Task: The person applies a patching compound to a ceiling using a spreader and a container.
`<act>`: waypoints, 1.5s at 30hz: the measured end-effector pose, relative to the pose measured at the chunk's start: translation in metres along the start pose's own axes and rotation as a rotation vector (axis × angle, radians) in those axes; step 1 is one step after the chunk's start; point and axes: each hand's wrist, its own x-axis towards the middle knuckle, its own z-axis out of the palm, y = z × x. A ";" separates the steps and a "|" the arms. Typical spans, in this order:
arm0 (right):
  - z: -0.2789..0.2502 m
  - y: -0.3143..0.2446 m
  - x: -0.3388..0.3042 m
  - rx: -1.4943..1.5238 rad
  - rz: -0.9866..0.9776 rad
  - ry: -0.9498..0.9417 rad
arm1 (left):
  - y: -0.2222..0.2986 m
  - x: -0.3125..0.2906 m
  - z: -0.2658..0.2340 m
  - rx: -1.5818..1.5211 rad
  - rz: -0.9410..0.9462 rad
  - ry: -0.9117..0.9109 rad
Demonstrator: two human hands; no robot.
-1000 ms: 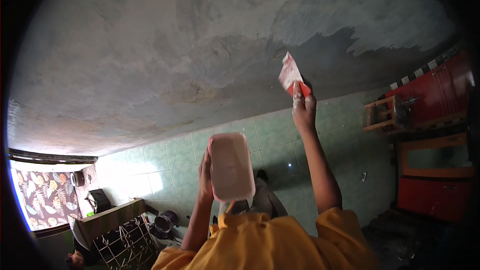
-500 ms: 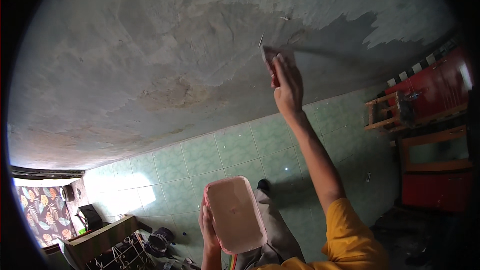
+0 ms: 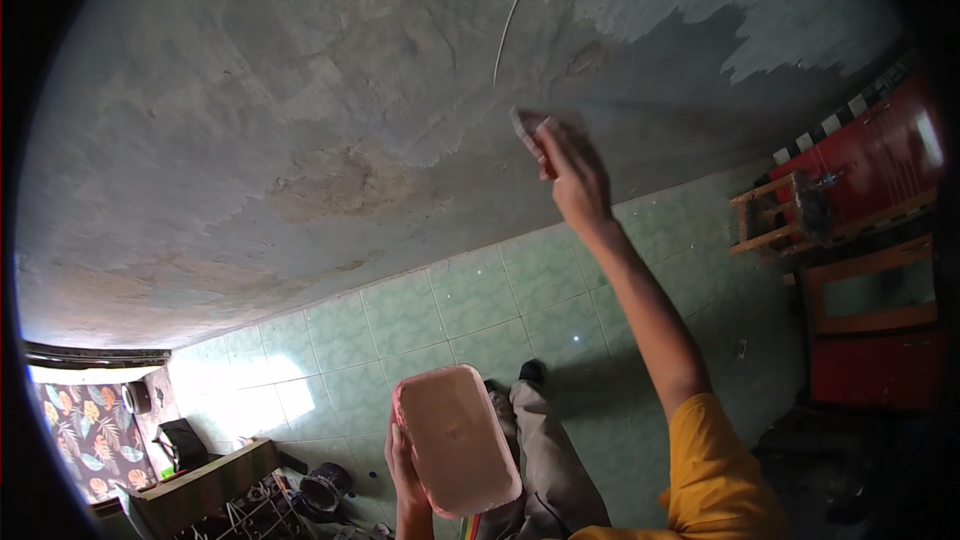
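My right hand [image 3: 580, 185], raised against the grey wall [image 3: 330, 70], is closed round a putty knife [image 3: 527, 135] with a broad blade and a reddish handle; motion blurs it a little. Just beyond the blade, a thin white curved line [image 3: 508, 25] runs over the wall. Low in the view, my left hand [image 3: 404, 465] grips the side of a pinkish rectangular tub [image 3: 435, 374]. Its inside looks pale and smooth; how much it contains I cannot tell.
Green floor tiles [image 3: 400, 307] meet the wall's foot. At right are a wooden stool [image 3: 765, 215] and red cabinets [image 3: 875, 375]. A dark bucket [image 3: 325, 487] and a wooden-edged frame [image 3: 215, 470] stand at lower left, near a patterned curtain [image 3: 90, 430].
The putty knife has moved slightly down and left, away from the line. The white line on the wall shows much longer now. The tub sits slightly lower and to the left.
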 end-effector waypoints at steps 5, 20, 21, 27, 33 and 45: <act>-0.052 0.024 0.073 -0.227 -0.100 0.220 | -0.008 -0.003 -0.003 -0.011 0.007 0.008; -0.059 0.008 0.102 -0.130 -0.167 0.263 | -0.003 -0.010 0.016 -0.051 0.010 -0.028; -0.057 0.006 0.110 -0.144 -0.210 0.306 | -0.007 -0.009 0.011 -0.060 -0.006 -0.025; -0.001 0.040 -0.014 -0.268 -0.156 -0.095 | -0.016 -0.007 0.012 -0.101 -0.070 0.025; -0.056 -0.033 0.073 -0.155 -0.161 0.153 | 0.006 -0.016 0.009 -0.024 0.003 0.021; 0.002 -0.038 0.044 -0.296 -0.248 -0.061 | -0.005 -0.016 -0.010 -0.085 0.048 0.050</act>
